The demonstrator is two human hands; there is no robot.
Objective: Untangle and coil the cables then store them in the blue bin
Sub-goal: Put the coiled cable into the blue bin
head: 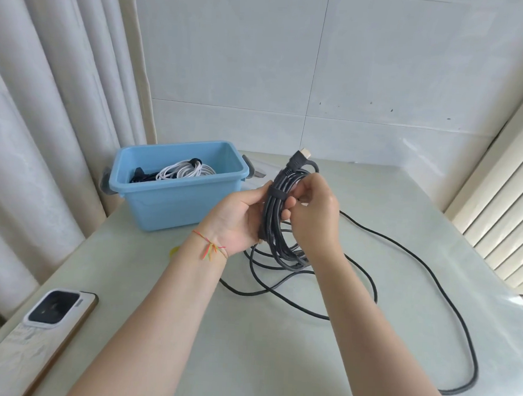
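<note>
A black cable coil (278, 229) is held upright above the table, with a black strap (277, 194) wrapped round its upper part and a gold-tipped plug (301, 157) sticking up at the top. My left hand (240, 216) grips the coil from the left. My right hand (313, 213) pinches it at the strap from the right. Loose black cable (409, 256) trails from the coil across the table to the right. The blue bin (174, 204) stands at the back left, holding a coiled white cable (184, 170) and a black one (142, 175).
A phone (56, 310) lies camera-up at the table's left front edge. White curtains (45, 108) hang on the left, and a slatted blind (511, 197) is on the right. A tiled wall stands behind the pale table (274, 367).
</note>
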